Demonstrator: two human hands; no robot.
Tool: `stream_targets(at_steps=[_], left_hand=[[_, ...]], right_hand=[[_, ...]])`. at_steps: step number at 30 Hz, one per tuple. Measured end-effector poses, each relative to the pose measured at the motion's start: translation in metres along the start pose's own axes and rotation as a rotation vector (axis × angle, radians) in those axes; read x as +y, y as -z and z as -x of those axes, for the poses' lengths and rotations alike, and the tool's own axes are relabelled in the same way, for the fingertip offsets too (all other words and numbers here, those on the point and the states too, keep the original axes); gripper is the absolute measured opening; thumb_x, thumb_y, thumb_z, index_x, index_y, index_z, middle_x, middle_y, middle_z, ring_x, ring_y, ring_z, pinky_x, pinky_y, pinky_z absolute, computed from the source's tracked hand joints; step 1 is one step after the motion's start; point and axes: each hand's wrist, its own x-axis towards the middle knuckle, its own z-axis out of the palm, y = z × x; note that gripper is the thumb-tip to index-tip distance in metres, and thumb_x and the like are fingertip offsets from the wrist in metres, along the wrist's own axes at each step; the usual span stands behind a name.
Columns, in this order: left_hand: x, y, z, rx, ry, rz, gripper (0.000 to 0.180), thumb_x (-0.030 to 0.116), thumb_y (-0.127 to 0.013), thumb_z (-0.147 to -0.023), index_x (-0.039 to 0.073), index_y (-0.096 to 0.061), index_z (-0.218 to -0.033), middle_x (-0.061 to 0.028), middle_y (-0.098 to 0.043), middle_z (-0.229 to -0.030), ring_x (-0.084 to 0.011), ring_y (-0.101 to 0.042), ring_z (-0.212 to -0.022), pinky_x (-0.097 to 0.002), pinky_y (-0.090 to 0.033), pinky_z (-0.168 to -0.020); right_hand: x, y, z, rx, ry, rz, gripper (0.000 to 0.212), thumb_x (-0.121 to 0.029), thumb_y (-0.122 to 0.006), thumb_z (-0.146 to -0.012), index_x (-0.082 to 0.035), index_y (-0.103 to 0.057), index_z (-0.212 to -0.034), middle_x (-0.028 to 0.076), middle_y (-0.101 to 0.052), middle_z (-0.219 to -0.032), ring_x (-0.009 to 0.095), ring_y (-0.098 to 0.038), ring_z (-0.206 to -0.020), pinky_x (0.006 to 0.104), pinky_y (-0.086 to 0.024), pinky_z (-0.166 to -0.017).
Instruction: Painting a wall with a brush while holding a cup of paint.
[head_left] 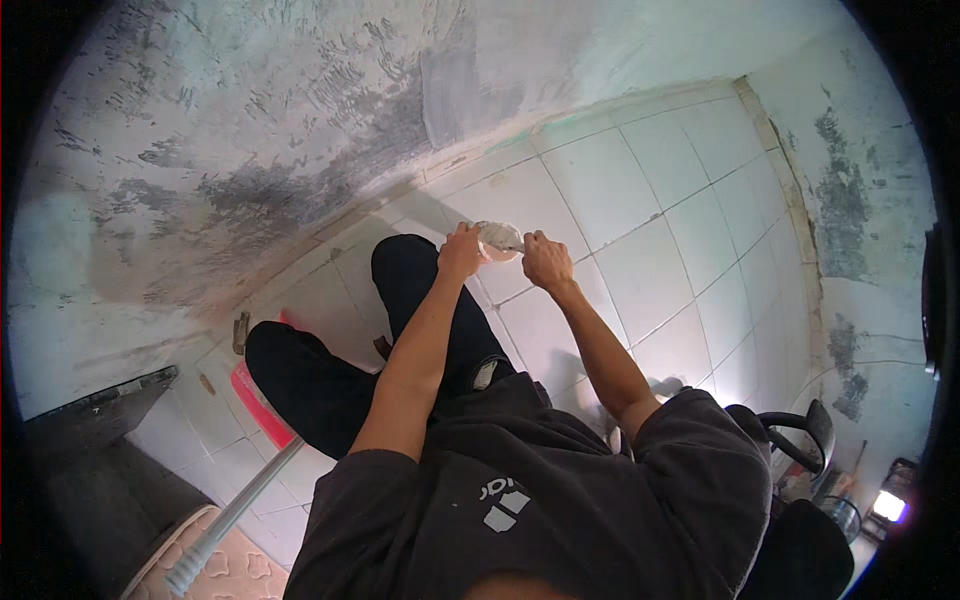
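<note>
Left hand: the bare left hand (461, 250) reaches forward with the arm nearly straight, its fingers bent and pressed on the left rim of the container.
Right hand: the bare right hand (547, 260) comes from the other side, the elbow slightly bent; its fingers are curled around the end of a slim greyish tool (515, 247).
Container: a small round pale container (490, 258) is between the two hands, in front of the knee, above the floor.
Paste: inside is whitish paste (494, 234), thick and uneven; the tool reaches into the container.
Floor: square white glossy tiles (650, 285) with thin dark joints.
Wall: rough plaster wall (270, 190), white with grey scraped patches.
</note>
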Motion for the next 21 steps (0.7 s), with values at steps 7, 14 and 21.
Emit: stream_targets(at_steps=[7,14,21], left_hand=[[-0.005,-0.003,-0.005,0.015,0.004,0.038,0.072,0.021,-0.081,-0.068,0.014,-0.048,-0.132,-0.0104,-0.049,-0.122,-0.0347,-0.055,-0.109,-0.0459,-0.052,-0.086],[-0.005,-0.001,-0.002,0.046,-0.003,0.017,0.07,0.022,-0.082,-0.066,0.018,-0.051,-0.129,-0.0095,-0.05,-0.118,-0.0339,-0.057,-0.106,-0.0467,-0.052,-0.085],[0.001,0.003,0.001,0.052,-0.011,0.051,0.067,0.022,-0.082,-0.066,0.02,-0.053,-0.127,-0.0093,-0.051,-0.118,-0.0345,-0.058,-0.105,-0.0472,-0.053,-0.083]], right_hand=[[0.003,-0.019,0.005,0.089,-0.02,-0.124,0.015,-0.01,-0.053,-0.079,-0.001,-0.054,-0.09,0.018,-0.06,-0.091,0.039,-0.063,-0.075,0.0496,-0.051,-0.065],[0.001,-0.033,0.01,0.18,-0.021,-0.235,0.02,-0.01,-0.058,-0.076,-0.002,-0.054,-0.093,0.017,-0.06,-0.091,0.04,-0.062,-0.074,0.0502,-0.051,-0.063],[0.01,-0.035,0.014,0.168,-0.049,-0.263,0.021,-0.012,-0.06,-0.076,-0.004,-0.054,-0.094,0.017,-0.06,-0.09,0.039,-0.062,-0.074,0.0497,-0.051,-0.064]])
